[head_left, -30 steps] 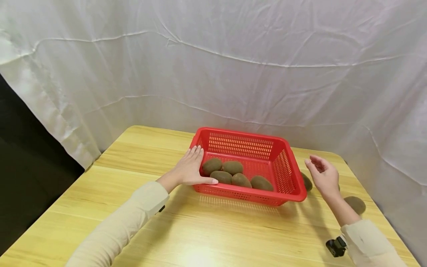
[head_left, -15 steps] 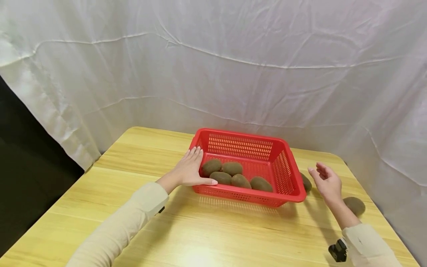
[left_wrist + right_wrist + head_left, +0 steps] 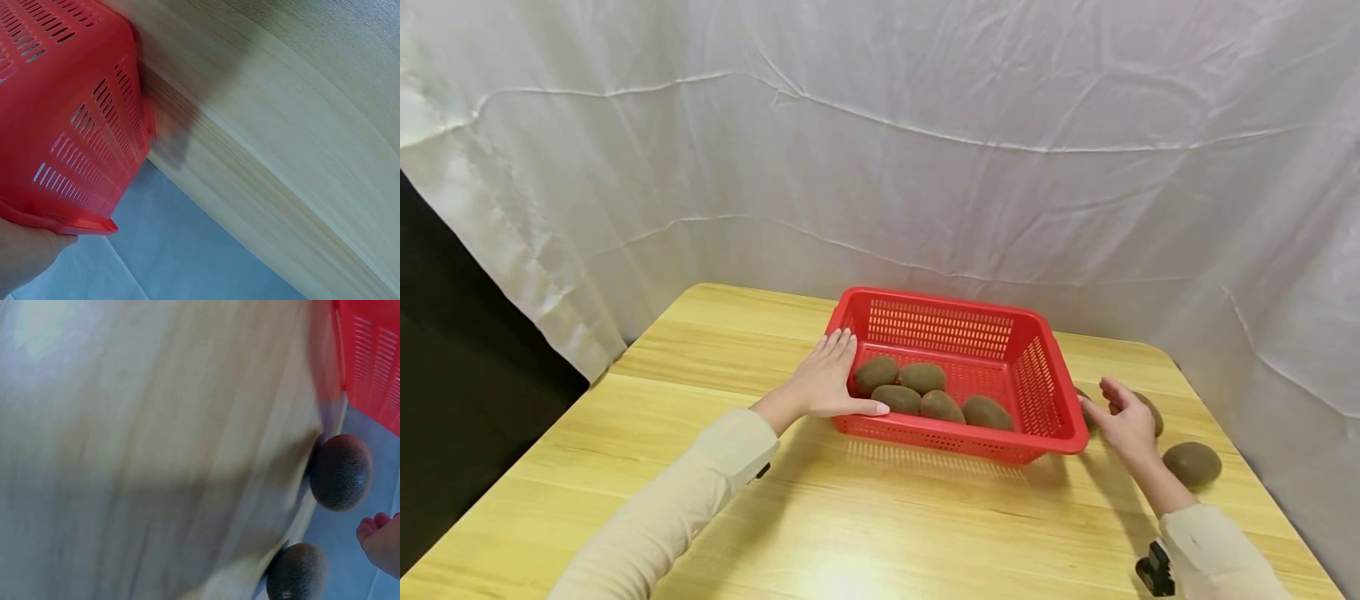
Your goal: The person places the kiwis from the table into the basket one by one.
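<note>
a person in pale long sleeves sits at a light wooden table [image 3: 925, 517] hung round with white cloth [image 3: 925, 150], a red slotted plastic basket [image 3: 951, 321] before them. the left hand [image 3: 827, 383] lies flat against the basket's left wall, fingers straight and together along the rim, thumb stretched across the near corner; the left wrist view shows only the basket's wall [image 3: 62, 125] close up and a bit of the hand at the bottom edge. five brown kiwis [image 3: 925, 392] lie inside the basket, bunched toward its near side and touching one another. the right hand [image 3: 1123, 421] is low over the table just right of the basket, fingers loosely spread and slightly bent, holding nothing; it reaches between two kiwis that lie outside on the table, one by the basket's right wall [image 3: 1084, 408], mostly hidden by the rim and the hand, another just behind the fingers [image 3: 1150, 410]; whether the fingertips touch either cannot be told. a third loose kiwi [image 3: 1192, 463] lies farther right, near the table's edge, apart from the hand. the right wrist view shows two kiwis [image 3: 340, 472] on the table beside the basket's red wall [image 3: 375, 362], with fingertips [image 3: 375, 528] close by but not on them
</note>
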A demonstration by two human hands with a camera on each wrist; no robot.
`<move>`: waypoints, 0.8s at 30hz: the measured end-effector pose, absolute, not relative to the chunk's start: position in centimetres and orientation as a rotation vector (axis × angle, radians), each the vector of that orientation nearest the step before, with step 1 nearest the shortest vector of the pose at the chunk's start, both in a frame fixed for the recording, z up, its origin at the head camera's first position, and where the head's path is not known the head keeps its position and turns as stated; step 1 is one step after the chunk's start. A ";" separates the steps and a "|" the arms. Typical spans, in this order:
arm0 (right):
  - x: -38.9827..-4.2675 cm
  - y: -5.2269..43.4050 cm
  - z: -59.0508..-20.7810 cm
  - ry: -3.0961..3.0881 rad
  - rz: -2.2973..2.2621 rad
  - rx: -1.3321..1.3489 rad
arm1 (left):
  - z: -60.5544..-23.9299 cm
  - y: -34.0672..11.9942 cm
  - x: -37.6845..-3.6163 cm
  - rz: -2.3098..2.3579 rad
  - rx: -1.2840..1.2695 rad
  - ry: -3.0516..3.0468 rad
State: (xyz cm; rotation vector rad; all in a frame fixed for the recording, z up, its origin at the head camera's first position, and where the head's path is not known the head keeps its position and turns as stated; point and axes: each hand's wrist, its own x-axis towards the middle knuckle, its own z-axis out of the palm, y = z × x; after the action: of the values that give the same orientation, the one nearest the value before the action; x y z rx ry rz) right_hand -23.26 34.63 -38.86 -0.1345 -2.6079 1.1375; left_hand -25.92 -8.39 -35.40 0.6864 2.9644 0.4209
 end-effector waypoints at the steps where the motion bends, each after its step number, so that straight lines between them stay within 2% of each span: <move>1: -23.3 34.7 -39.0 -2.619 1.120 -0.140 | -35.4 -8.4 -25.9 0.424 0.685 2.965; 24: -24.5 35.7 -40.6 -2.936 0.966 -0.239 | -35.4 -8.4 -25.8 0.439 0.664 2.945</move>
State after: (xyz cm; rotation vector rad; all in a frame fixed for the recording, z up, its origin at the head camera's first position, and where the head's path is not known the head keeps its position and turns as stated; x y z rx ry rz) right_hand -24.45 35.75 -40.57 -0.2388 -2.9362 0.9660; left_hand -25.85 -8.37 -35.35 0.6637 2.9448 0.4393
